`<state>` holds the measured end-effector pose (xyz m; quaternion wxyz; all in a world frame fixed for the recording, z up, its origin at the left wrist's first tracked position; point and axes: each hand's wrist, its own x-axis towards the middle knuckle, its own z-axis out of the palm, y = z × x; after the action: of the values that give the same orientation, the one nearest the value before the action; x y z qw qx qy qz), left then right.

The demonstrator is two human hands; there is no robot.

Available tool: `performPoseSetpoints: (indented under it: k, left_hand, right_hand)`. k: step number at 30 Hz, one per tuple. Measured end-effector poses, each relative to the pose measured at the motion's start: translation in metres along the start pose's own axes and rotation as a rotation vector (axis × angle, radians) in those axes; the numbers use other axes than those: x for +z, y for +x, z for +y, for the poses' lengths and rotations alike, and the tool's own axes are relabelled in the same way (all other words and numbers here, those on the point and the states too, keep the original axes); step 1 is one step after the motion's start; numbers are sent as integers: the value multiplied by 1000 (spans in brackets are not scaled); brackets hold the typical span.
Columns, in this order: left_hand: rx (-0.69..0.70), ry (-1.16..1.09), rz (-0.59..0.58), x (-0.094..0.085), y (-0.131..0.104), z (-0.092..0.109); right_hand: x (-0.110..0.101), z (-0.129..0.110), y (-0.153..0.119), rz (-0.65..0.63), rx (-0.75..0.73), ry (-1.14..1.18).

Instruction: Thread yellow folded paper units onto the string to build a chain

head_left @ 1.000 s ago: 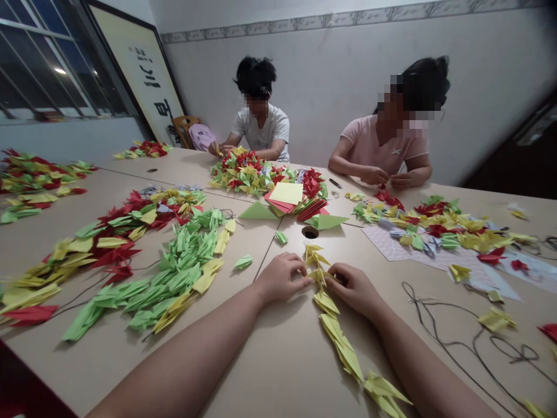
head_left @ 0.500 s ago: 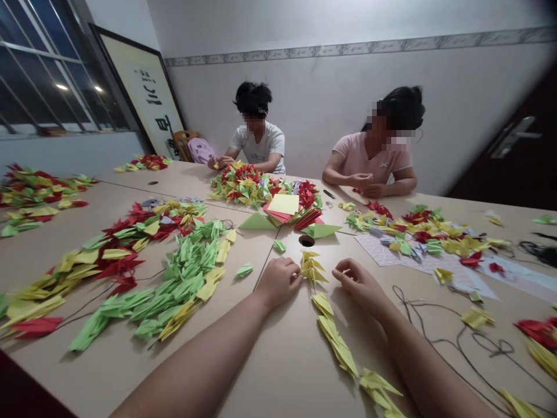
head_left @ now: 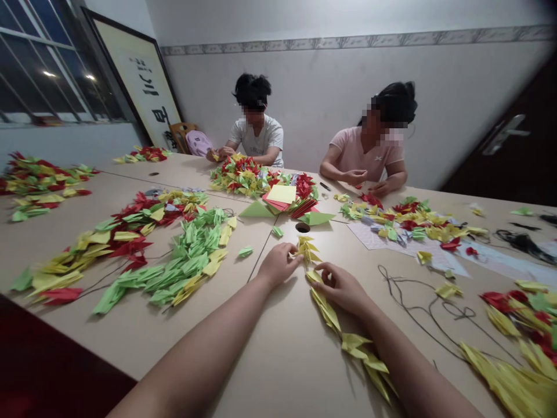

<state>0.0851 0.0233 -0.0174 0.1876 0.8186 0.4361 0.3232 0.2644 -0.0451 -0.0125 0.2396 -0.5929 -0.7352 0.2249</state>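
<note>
A: Before the surroundings are listed, where is the yellow paper strand (head_left: pixel 325 310)?

B: On the table (head_left: pixel 278 360), right of the center of the frame. It runs from just below the round hole (head_left: pixel 303 227) down toward the lower right, where the right forearm (head_left: pixel 404 348) hides part of it.

A: State of the left hand (head_left: pixel 279 264)?

B: Fingers curled, thumb tip and forefinger tip close together at the left edge of the strand's top pieces. Whether they pinch the paper, I cannot tell.

A: State of the right hand (head_left: pixel 346 284)?

B: Fingers partly bent, a small gap between thumb and forefinger. The fingertips are at the strand, just below its top pieces. Whether they grip it, I cannot tell.

A: List the items nearby.

B: Left of the left hand, one loose green piece (head_left: pixel 246 251); above that hand, a second green piece (head_left: pixel 277 232). Left of center, a heap of green folded paper (head_left: pixel 183 261). At the right of the frame, a loose black cord (head_left: pixel 429 313). Above the hole, a stack of paper squares (head_left: pixel 282 194), yellow uppermost.

A: Other people?

B: Two, across the table: one in a white shirt (head_left: pixel 256 139), top center; one in a pink shirt (head_left: pixel 365 152), upper right.
</note>
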Motion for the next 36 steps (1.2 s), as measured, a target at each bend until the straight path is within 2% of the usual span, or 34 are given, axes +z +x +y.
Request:
performPoseSetpoints:
  k: [3, 6, 10, 16, 24, 36]
  left_hand:
    - [-145, -95, 77, 3, -8, 4]
    - [-201, -82, 59, 3, -17, 9]
    - [-53, -19, -91, -1, -21, 15]
    - [124, 28, -254, -6, -17, 18]
    - [144, 23, -291, -7, -14, 17]
    - [172, 51, -298, -7, -15, 19]
  right_hand:
    - [-1, 2, -1, 16, -32, -19]
    - [-1, 2, -3, 60, -70, -67]
    - [-1, 0, -4, 94, -104, -102]
    - [-3, 3, -3, 42, -111, -32]
    - [-10, 8, -2, -58, -93, 97]
    - [-13, 8, 0, -88, -66, 154]
